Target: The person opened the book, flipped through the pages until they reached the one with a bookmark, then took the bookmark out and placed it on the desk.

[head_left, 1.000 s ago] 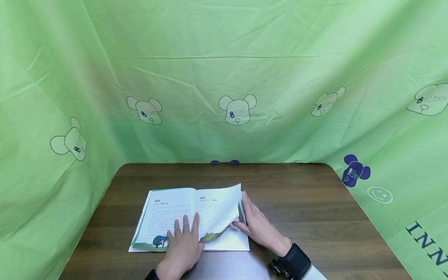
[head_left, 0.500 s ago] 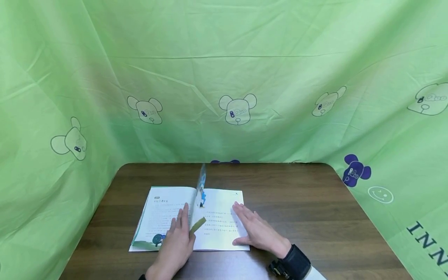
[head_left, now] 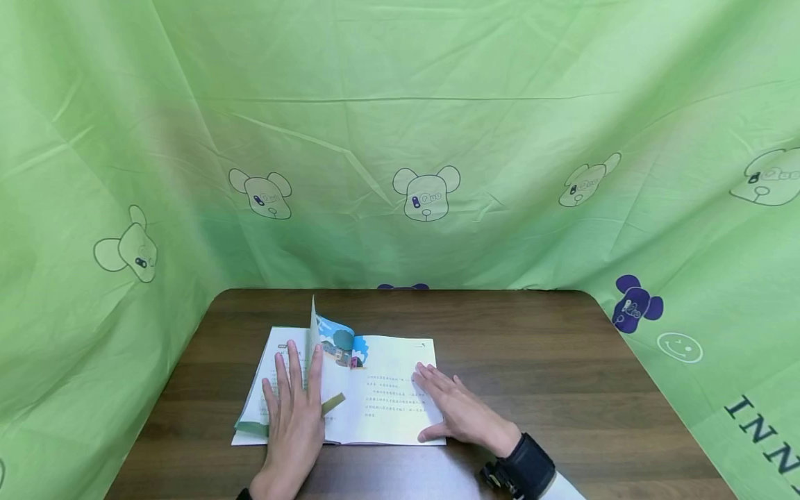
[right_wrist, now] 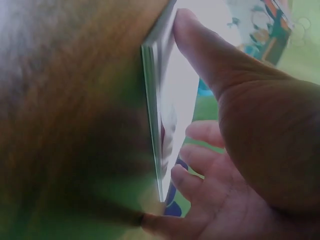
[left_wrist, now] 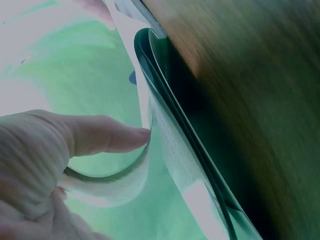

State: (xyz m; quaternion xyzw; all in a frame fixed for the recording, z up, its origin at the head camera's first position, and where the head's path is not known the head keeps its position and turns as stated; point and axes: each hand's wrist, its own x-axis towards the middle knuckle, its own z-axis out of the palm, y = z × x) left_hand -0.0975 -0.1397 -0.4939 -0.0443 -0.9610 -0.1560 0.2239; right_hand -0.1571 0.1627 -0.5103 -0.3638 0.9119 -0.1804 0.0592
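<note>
An open illustrated book (head_left: 396, 410) lies on the table, text showing on its right page. One leaf (head_left: 335, 340) stands curled up over the left half, a coloured picture on its inner face. Against this leaf lies my left hand (head_left: 292, 423), fingers spread and straight; in the left wrist view the thumb (left_wrist: 110, 134) touches the bent paper. The leaf's greenish lower corner (head_left: 333, 403) sticks out beside that thumb. My right hand (head_left: 465, 417) rests at the book's right edge, fingers extended over the page margin. In the right wrist view its thumb (right_wrist: 207, 45) lies on the page.
The brown wooden table (head_left: 562, 368) extends around the book on all sides. A green cloth (head_left: 425, 139) printed with bear heads hangs behind and beside the table. A black strap (head_left: 528, 467) with a small camera sits on the right wrist.
The leaf has swung from the right side over to the left half, uncovering a new right page. My left hand has moved left with it; the right hand has flattened at the right margin.
</note>
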